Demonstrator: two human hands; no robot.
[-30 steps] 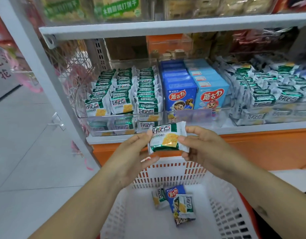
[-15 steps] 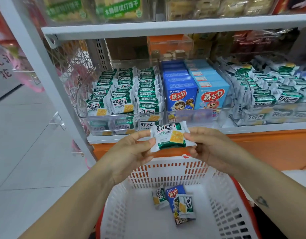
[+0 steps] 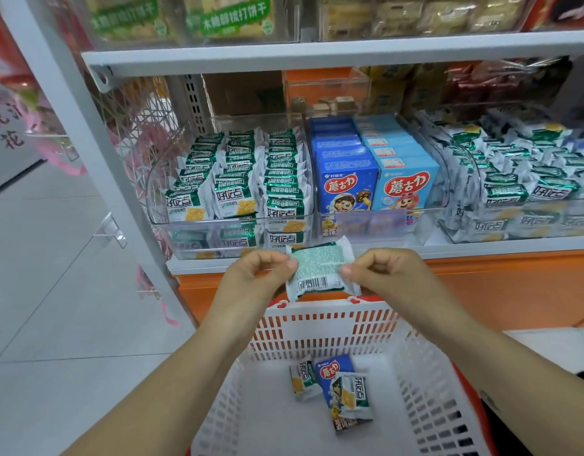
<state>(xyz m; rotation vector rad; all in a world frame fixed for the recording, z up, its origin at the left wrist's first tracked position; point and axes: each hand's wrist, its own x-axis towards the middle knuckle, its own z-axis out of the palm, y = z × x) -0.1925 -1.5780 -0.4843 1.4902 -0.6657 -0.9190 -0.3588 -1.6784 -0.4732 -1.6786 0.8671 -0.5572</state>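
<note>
we hold one cracker packet point(image 3: 320, 269) between both hands, back side to us, barcode and fine print showing. it's in the air just above the far rim of the white basket point(image 3: 330, 319), in front of the shelf edge point(image 3: 481, 250). left hand point(image 3: 256, 274) pinches its left edge: thumb tip on the near face, other fingers curled in. right hand point(image 3: 387, 274) pinches the right edge the same way. the packet spans the gap between the thumbs, slightly tilted. in the basket, a blue box point(image 3: 333, 373) has a small packet point(image 3: 303, 380) at its left and a top packet point(image 3: 351, 394) lying on it. behind, a clear bin point(image 3: 154, 199) holds rows of the same packets, with shelved blue boxes point(image 3: 349, 189) just beside it.
</note>
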